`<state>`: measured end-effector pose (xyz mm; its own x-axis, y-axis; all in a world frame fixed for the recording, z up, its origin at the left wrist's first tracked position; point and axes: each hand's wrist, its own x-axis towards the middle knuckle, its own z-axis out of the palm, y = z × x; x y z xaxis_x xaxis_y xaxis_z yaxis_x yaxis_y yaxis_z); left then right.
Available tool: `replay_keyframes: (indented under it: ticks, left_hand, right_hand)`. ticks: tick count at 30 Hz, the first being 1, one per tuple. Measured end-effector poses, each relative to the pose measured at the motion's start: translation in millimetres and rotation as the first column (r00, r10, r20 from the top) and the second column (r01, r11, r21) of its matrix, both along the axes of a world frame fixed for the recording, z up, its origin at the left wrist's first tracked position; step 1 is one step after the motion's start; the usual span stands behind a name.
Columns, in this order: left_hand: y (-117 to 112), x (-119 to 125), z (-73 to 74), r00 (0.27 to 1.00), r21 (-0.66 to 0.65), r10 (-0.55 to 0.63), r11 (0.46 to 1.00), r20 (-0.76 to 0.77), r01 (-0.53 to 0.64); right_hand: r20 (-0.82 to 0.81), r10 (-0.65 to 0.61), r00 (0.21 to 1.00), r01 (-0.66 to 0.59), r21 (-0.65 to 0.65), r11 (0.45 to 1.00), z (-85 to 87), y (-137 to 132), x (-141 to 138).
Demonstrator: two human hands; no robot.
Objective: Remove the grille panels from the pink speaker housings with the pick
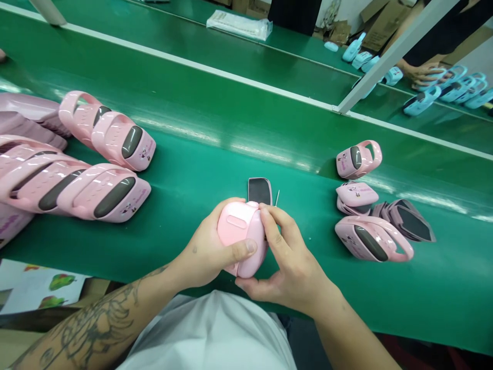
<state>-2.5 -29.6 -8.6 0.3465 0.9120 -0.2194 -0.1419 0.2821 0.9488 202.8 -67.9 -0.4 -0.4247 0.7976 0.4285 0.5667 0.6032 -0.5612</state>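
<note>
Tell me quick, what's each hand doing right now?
Left hand: closed, holding the pink plastic casing.
Right hand: closed on that casing too, at its edge.

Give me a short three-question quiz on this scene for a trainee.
1. Which has the tattooed arm, the left hand or the right hand?
2. True or false: both hands are on the pink casing.
3. What colour are the casings on the farther belt?

Key: 1. Left hand. 2. True. 3. Blue.
</note>
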Motion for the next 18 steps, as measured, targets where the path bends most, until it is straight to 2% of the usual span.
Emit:
replay_keyframes:
  ticks: [8,18]
  left_hand:
    - [1.1,1.5,1.3,0.999,-0.011,0.0,1.0,-0.034,0.0]
    - [2.2,7.1,3.8,0.999,-0.048,0.021,0.999,-0.024,-0.023]
  right_hand:
    - [-0.012,-0.006,1.0,0.004,-0.119,0.993,-2.7,-5.8,2.7]
    - [0.001,-0.059,0.998,0.058,-0.187,0.981,-1.8,-8.3,-0.8]
